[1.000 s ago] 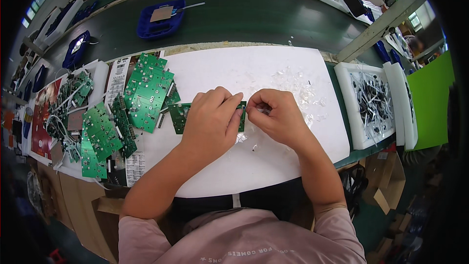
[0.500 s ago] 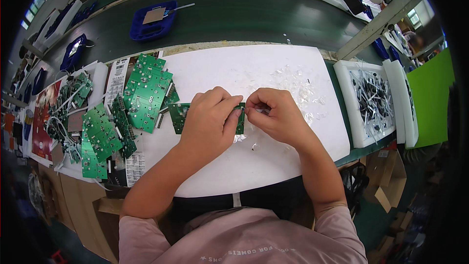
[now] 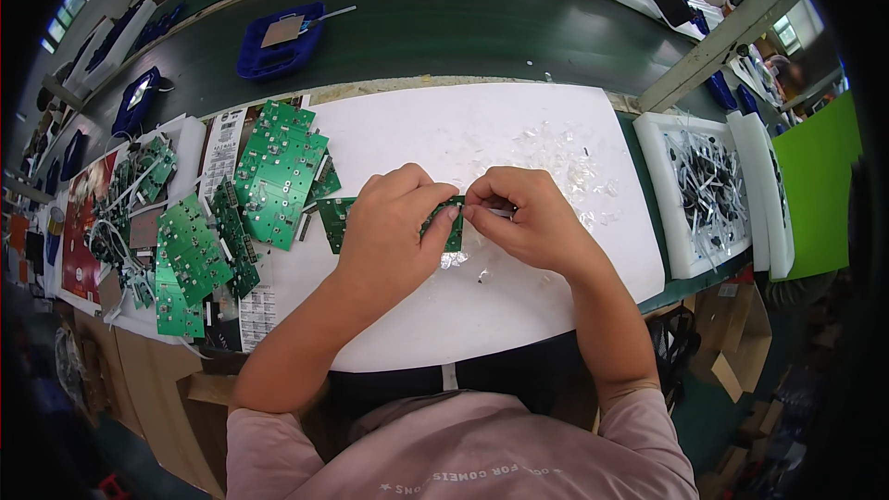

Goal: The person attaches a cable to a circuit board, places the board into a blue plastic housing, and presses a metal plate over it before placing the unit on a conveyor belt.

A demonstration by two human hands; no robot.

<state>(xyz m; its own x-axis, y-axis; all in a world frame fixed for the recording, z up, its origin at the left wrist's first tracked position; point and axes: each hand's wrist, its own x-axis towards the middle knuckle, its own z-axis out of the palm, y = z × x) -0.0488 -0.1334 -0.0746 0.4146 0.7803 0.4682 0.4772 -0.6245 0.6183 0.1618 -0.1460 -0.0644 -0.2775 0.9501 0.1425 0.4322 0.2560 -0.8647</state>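
A green circuit board (image 3: 335, 220) lies lengthwise under my left hand (image 3: 394, 222), whose fingers and thumb grip it near its right end. At that right end my right hand (image 3: 519, 218) is closed in a pinch against the board's edge. What its fingertips hold is mostly hidden; a small pale bit shows by the fingers. Both hands are over a white sheet (image 3: 407, 329). Small clear plastic pieces (image 3: 583, 176) are scattered on the sheet beyond and beside my right hand, with a few shiny bits just under the board.
Left of the sheet lie stacked green boards (image 3: 278, 171) and more boards (image 3: 190, 259). At the right, a white foam box (image 3: 662, 194) holds black parts with white leads. Across the back runs a dark green belt (image 3: 444, 28) carrying a blue tray (image 3: 264, 60).
The blue tray on the belt has shifted a little to the left. Both hands stay nearly in place at the board, with only slight finger movement.
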